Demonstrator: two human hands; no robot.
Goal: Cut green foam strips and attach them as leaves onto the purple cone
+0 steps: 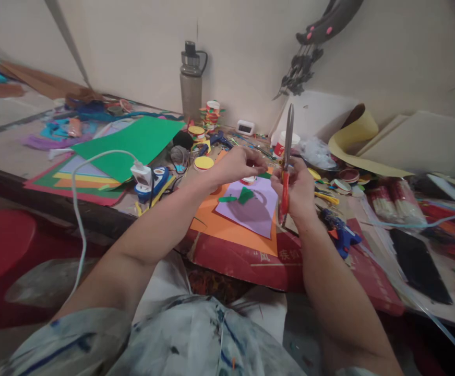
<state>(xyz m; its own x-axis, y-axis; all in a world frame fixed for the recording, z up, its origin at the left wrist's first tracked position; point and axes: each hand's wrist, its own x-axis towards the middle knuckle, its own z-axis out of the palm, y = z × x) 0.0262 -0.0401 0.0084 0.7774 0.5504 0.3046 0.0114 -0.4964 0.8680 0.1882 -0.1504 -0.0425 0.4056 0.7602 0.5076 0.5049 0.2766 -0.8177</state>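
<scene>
My right hand [301,188] is closed round scissors [285,190] with red-orange handles, their blades pointing up. To its left, my left hand [240,166] is raised over the sheets with its fingers bent together. A bit of green shows just under those fingertips, but I cannot tell whether they grip it. Below both hands, a purple paper sheet [256,216] rests on an orange sheet [207,215]. Small green paper cutouts [245,195] lie on the purple one. A white round piece is partly hidden behind my left hand.
At left are a large green sheet [133,143], stacked coloured paper, and a power strip [149,184] with a white plug and cable. A bottle [191,86] stands by the wall. Right of me lie a blue glue gun [343,237], a black phone-like slab [421,266] and bagged sticks [397,203].
</scene>
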